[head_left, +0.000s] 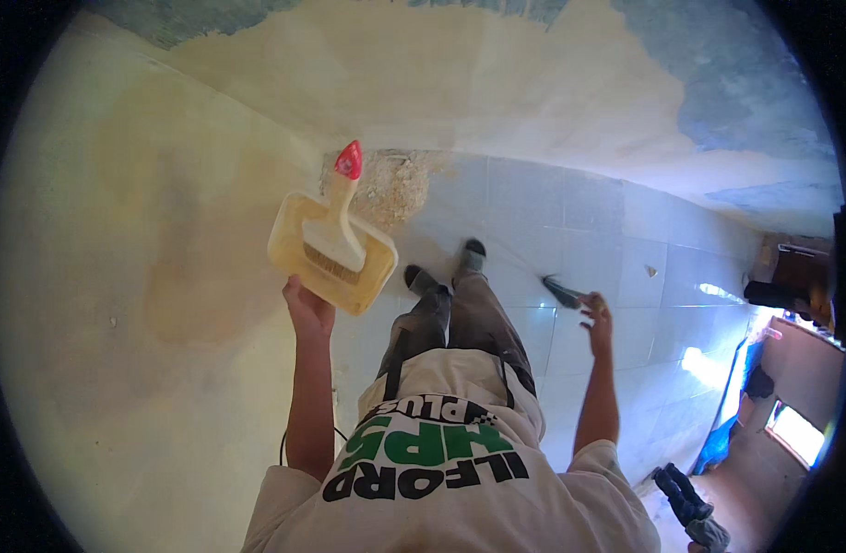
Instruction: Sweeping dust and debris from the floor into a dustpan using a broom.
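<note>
My left hand (310, 310) grips the near edge of a pale yellow rectangular tub (287, 214), its thumb at the rim. Across the tub lies a wide flat brush (346, 241) with a cream body and a red-tipped handle (348, 162) that sticks out past the far edge. The brush's bristles rest inside the tub. Out to the right, my right hand (598, 323) is closed round the end of a dark, wedge-shaped scraper (561, 292), whose blade points left and away from me. Part of its handle is hidden by the fingers.
A pale plastered wall (165, 304) rises close on my left, another wall (496, 83) ahead with grey-blue patches. Crumbled debris (395, 184) lies in the corner on the tiled floor (524, 212). A small lump (651, 271) sits farther right. Another person (686, 502) is at lower right.
</note>
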### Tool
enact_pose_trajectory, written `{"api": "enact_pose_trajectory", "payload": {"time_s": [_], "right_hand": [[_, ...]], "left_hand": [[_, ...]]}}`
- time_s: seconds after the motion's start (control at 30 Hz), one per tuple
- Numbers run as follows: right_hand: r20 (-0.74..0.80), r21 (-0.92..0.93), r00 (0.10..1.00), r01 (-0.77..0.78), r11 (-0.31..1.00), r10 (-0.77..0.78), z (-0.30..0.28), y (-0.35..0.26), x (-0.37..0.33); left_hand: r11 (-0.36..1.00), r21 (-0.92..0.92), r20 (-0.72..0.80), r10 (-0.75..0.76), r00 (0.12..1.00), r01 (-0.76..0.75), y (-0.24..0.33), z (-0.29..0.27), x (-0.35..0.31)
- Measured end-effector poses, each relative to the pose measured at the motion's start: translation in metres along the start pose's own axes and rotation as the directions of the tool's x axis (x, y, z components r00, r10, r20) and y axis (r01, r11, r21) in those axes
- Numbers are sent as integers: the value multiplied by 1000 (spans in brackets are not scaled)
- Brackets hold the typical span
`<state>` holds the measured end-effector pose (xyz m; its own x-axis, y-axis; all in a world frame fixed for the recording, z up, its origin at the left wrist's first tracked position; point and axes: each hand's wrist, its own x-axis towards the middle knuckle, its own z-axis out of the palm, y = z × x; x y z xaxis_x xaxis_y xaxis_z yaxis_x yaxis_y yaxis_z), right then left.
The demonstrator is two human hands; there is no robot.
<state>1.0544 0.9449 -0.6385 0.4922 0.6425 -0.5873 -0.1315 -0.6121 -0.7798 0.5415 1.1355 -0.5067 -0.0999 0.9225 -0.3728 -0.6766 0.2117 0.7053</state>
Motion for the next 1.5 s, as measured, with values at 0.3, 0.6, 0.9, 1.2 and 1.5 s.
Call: {"api": "enact_pose_trajectory", "payload": {"time_s": [0.3, 0.6, 0.9, 1.2, 1.5], "right_hand": [[-675, -233, 524, 517, 824, -520, -351, -138, -62], [-330, 536, 850, 527, 659, -411, -218, -203, 134], [-542, 101, 700, 603, 791, -465, -274, -154, 89], [67, -715, 933, 292, 635, -354, -312, -33, 65], [148, -862, 917, -64, 503, 370, -337, 55, -3]], "left_hand": [[996, 15, -68, 88, 994, -87, -40, 22, -68], [987, -36, -63, 156, 986, -159, -100, 151, -165], [983, -44, -138, 172, 975, -179, -189, 105, -274], [970, -214, -187, 77, 979, -117, -200, 62, -268], [944, -267, -343, 97, 934, -196, -200, 92, -297]]}}
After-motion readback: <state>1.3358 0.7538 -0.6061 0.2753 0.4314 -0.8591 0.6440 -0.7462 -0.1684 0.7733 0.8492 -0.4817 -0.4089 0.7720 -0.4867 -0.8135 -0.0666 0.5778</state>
